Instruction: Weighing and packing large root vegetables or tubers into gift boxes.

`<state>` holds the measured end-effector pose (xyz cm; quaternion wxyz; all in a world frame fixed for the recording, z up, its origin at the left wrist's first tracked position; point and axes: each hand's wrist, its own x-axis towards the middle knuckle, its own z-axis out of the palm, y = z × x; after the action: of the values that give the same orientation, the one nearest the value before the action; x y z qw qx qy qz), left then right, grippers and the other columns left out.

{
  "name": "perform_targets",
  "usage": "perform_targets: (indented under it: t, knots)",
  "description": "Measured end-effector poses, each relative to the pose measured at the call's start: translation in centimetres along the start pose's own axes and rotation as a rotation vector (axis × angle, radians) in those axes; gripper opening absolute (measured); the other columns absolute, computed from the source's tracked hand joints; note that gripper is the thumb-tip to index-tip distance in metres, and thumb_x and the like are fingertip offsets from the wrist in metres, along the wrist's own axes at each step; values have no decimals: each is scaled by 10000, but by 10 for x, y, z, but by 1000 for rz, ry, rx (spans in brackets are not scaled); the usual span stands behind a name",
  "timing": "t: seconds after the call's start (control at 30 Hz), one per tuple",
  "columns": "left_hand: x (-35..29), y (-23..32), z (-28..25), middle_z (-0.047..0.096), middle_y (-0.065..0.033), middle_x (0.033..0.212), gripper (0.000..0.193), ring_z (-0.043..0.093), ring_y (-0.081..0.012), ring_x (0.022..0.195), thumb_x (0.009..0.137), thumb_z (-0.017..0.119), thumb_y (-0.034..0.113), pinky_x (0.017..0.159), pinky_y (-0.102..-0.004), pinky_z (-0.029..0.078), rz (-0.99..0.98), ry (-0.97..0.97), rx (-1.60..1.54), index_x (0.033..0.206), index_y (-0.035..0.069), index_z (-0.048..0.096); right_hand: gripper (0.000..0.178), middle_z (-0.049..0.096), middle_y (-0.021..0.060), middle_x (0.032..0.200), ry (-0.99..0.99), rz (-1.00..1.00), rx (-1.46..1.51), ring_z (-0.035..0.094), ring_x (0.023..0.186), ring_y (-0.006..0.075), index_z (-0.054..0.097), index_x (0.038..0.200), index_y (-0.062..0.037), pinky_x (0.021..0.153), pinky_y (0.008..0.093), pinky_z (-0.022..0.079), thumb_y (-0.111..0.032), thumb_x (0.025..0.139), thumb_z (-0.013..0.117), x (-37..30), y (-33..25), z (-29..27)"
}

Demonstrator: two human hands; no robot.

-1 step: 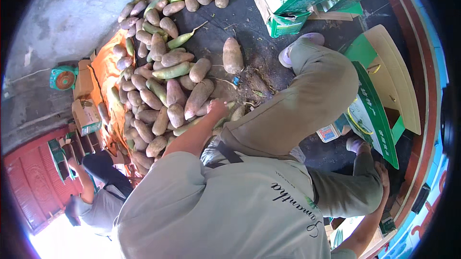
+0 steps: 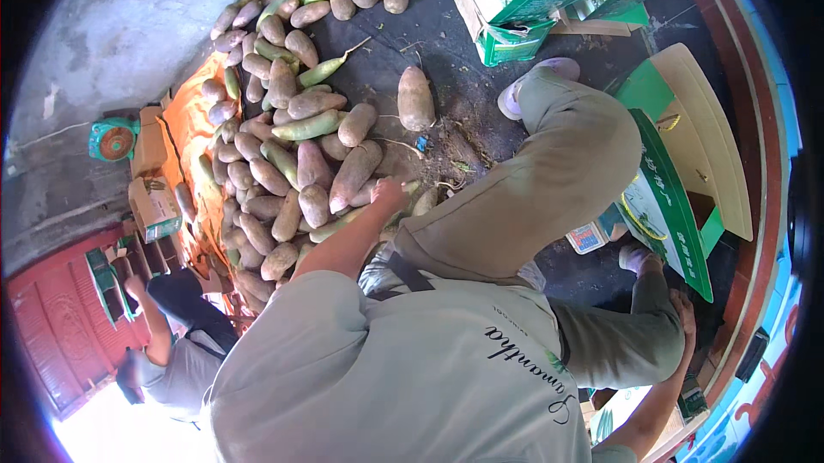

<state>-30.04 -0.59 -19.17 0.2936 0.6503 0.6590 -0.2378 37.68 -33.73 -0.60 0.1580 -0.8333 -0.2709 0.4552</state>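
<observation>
My left hand [image 2: 390, 196] is at the near right edge of a big heap of soil-dusted radishes [image 2: 283, 163], some brownish, some green. Its fingers look curled over a pale green radish [image 2: 414, 187], whose tip sticks out past them; my forearm and the hand's back hide most of the grip. A thick radish [image 2: 357, 173] lies just beyond that hand. Apart from the heap, one large radish [image 2: 416, 101] sits on the dark floor covering. My right hand [image 2: 684, 313] lies flat against my trousered lower leg, holding nothing.
A green handled carton [image 2: 665, 205] leans open at my right, beside a small keypad device [image 2: 587, 238]. Green and white cartons [image 2: 515, 0] stand at the far side. An orange sheet [image 2: 184, 141] underlies the heap's left. Another person [image 2: 176, 360] works among boxes at lower left.
The other person's hand at the lower left has shifted slightly. My own hands and the radishes show hardly any movement.
</observation>
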Motion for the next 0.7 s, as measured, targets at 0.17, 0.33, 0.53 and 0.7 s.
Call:
perform_targets:
  t: [0.17,0.33,0.53,0.7]
  knots:
    - [-1,2,11,578,-130,1132,423,534,-306,1084,736,633,253,899,-422,440,120,-94,-5,1141,143,576,233,556,26,762,-48,-155,-238,504,722,136,605,881,-14,692,287,406,-243,838,597,19,36,-17]
    - [-12,13,-10,572,-134,1129,424,534,-316,1079,734,635,252,897,-419,444,71,-29,-25,1139,142,577,235,592,75,895,-131,37,-352,538,842,168,607,929,-19,755,321,429,-232,833,580,6,-14,6]
    - [30,-10,-18,486,-102,1269,390,452,-298,1185,785,564,212,938,-427,394,-57,74,17,1173,191,532,200,601,146,982,-55,38,-200,578,904,251,615,983,-65,759,350,453,-168,813,597,4,-14,3]
    - [52,-26,-63,386,-105,1331,498,371,-294,1236,776,595,248,992,-420,363,-211,483,31,1243,137,460,251,576,166,991,-156,-481,-981,540,964,342,611,1038,-113,788,400,453,-93,792,569,5,25,-19]
